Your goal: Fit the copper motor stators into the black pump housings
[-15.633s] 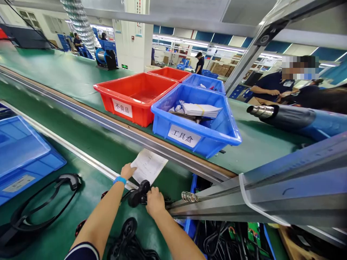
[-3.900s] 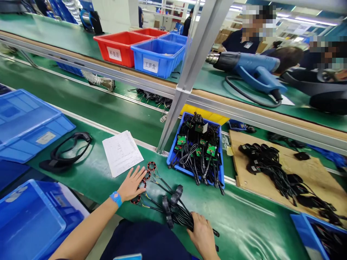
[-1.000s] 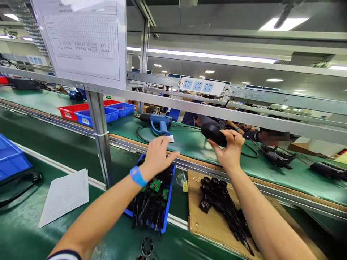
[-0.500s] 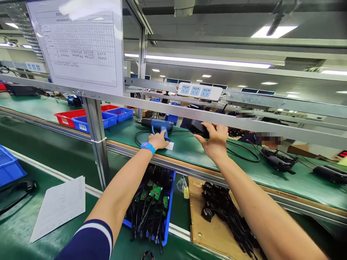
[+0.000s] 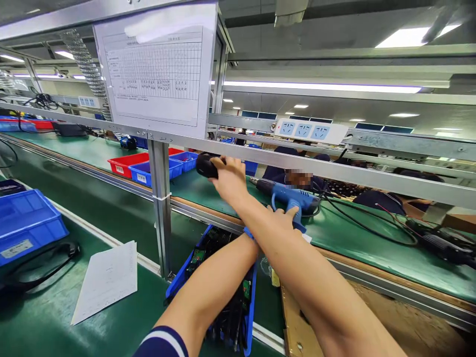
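Note:
My right hand (image 5: pixel 231 179) grips a rounded black object (image 5: pixel 206 166) above the raised green shelf, close to the blue bins; I cannot make out its exact kind. Beneath my right forearm, which crosses over the left, my left hand (image 5: pixel 285 218) has its fingers around the handle of a blue heat gun (image 5: pixel 293 195). The heat gun lies on the shelf with its metal nozzle pointing left. My right arm hides part of my left hand and most of its wristband.
A red bin (image 5: pixel 124 166) and blue bins (image 5: pixel 177 168) stand on the shelf (image 5: pixel 353 238). A metal post (image 5: pixel 160 208) and rail cross in front. Below sit a blue crate (image 5: pixel 250 317) of cables with green circuit boards, and paper (image 5: pixel 107 282). Black devices with cords lie right.
My right hand has carried the black object left, crossing over my left arm. The heat gun, with my left hand on it, has shifted right. The view has turned left.

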The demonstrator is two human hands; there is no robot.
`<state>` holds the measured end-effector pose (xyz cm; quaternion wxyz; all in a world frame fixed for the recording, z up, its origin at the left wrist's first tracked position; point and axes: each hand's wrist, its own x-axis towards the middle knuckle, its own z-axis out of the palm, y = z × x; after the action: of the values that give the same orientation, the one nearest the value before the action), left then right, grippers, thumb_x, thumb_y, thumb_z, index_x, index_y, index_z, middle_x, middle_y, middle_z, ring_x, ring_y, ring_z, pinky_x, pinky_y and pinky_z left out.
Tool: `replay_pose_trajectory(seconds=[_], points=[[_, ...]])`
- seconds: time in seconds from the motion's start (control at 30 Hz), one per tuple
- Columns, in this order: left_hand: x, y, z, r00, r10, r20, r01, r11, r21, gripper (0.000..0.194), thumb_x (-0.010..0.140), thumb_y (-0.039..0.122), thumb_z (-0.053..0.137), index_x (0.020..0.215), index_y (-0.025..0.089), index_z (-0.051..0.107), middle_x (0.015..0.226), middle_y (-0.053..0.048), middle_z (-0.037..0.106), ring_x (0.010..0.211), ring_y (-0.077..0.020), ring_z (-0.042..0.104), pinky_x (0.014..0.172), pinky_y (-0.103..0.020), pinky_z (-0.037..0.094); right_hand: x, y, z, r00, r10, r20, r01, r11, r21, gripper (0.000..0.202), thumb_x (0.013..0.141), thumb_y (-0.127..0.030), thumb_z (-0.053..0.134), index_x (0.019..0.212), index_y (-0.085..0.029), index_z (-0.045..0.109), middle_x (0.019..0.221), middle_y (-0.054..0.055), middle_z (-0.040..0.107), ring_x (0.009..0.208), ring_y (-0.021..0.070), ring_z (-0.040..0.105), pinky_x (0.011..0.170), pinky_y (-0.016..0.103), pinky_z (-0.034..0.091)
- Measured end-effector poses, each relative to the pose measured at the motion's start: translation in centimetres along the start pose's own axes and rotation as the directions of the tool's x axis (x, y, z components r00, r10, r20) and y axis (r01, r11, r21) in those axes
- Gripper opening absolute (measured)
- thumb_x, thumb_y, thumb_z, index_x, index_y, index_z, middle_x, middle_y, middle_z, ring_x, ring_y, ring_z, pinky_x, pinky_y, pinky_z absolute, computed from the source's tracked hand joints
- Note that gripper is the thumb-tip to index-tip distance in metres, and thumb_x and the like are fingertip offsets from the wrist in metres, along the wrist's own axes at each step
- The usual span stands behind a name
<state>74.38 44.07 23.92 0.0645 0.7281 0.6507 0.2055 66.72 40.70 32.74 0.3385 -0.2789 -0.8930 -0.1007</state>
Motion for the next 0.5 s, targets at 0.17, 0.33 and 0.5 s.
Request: replay_pose_trajectory(seconds=[0.17,0.33,0.5], points=[[-0.5,-0.2,-0.2,0.999,0.020,0.026,-0.019,0.999,-0.043,0.082,0.089,0.043,0.058,0.164,0.032,0.026,0.148,-0.014,0.055,0.148,-0.0477,0.034,0.120,-0.061,0.033,0.8,-1.3,4.0,0.988,-0.046,0.150,0.053,0.998,-0.043,0.035,0.092,-0.026,0.070,0.127,-0.024,0.063,0.130,0.012,0.051,0.122,0.0329,0.043,0.097,0.051,0.045],[-0.4,-0.5,-0.5,0.998,0.060,-0.012,-0.061,0.998,-0.028,0.078,0.091,0.041,0.055,0.163,0.027,0.031,0.145,-0.015,0.056,0.146,-0.0471,0.038,0.120,-0.058,0.034,0.5,-1.6,6.2,0.953,-0.101,0.285,0.110,0.994,-0.015,0.043,0.090,-0.031,0.074,0.131,-0.023,0.062,0.134,0.010,0.052,0.127,0.0327,0.043,0.095,0.046,0.051],[0.0,-0.6,-0.3,0.994,0.078,-0.073,-0.079,0.997,-0.011,0.073,0.089,0.035,0.067,0.157,0.022,0.042,0.138,-0.017,0.062,0.136,-0.0376,0.053,0.114,-0.060,0.042,-0.5,0.2,2.6,0.940,-0.169,0.296,0.153,0.985,0.077,0.070,0.092,-0.057,0.069,0.152,-0.031,0.044,0.143,0.005,0.054,0.129,0.0258,0.049,0.102,0.039,0.048]])
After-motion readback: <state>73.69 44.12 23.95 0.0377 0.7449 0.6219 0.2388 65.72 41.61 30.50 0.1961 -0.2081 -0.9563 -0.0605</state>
